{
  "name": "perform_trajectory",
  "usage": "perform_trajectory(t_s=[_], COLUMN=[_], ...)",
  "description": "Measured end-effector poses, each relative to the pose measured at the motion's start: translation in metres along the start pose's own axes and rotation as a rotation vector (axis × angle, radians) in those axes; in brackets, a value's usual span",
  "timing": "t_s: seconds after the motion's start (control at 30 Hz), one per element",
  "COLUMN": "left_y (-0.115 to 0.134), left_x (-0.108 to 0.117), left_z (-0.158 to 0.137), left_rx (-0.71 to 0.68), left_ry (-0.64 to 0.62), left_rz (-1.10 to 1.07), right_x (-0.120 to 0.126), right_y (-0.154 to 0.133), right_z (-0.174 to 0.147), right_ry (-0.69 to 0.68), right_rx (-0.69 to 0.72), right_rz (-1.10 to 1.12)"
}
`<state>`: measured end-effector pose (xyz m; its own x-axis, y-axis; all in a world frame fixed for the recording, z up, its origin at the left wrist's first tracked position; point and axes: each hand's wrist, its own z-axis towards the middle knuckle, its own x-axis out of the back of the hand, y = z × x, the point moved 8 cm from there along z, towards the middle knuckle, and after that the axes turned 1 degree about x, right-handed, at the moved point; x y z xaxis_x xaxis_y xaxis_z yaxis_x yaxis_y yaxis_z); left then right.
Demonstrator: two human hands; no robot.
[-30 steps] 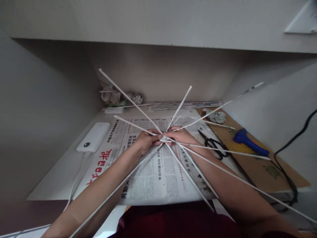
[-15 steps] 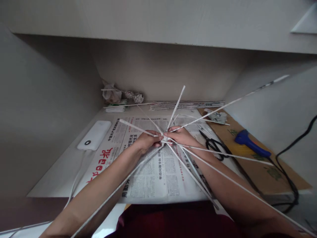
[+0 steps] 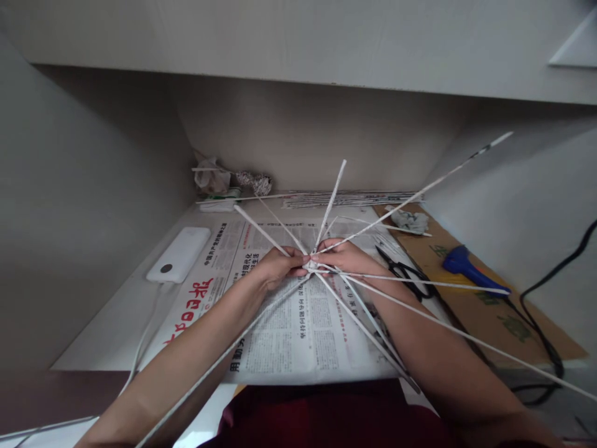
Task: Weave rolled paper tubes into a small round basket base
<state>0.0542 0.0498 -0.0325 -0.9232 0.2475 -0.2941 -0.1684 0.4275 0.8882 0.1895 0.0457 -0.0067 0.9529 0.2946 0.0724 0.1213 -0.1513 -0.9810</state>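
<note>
Several long white rolled-paper sticks spread out like spokes from a small woven centre. My left hand pinches that centre from the left, thumb and fingers pressed together. From the right, my right hand closes on the same spot, its fingertips meeting those of the left. Some sticks point up and away, others run back over my forearms toward my body. The fine weave under the fingertips is partly hidden. Beneath both hands lies a printed newspaper sheet.
Black scissors and a blue glue gun lie at right, the latter on cardboard. A white power bank with a cable sits left. A bundle of paper sticks lies along the back wall. A shelf edge hangs above.
The spokes have turned slightly in my hands: the left one tips upward, and the long right one has shifted left. Both hands stay at the centre.
</note>
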Motion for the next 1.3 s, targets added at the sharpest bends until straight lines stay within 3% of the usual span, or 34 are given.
perform_trajectory(t_s=[0.27,0.6,0.77,0.97,1.13,1.3], left_y=[0.000,0.000,-0.001,0.000,0.000,0.000], left_x=[-0.001,-0.001,-0.001,-0.001,-0.001,0.000], left_z=[0.001,-0.001,-0.001,-0.002,-0.002,0.000], left_rx=[0.009,0.036,0.050,0.043,0.063,0.039], left_ry=[0.002,0.043,0.069,0.045,0.035,0.064], left_rz=[-0.047,-0.102,-0.144,-0.162,-0.161,-0.174], right_x=[0.015,0.011,0.003,0.002,0.000,-0.002], right_y=[-0.010,0.001,-0.003,-0.005,-0.005,-0.013], right_z=[0.003,0.009,0.008,0.000,0.001,0.003], right_ry=[0.114,0.226,0.130,0.216,0.191,0.194], right_rx=[0.065,0.046,0.086,0.079,0.099,0.239], right_rz=[-0.074,-0.010,0.013,0.016,-0.038,-0.142])
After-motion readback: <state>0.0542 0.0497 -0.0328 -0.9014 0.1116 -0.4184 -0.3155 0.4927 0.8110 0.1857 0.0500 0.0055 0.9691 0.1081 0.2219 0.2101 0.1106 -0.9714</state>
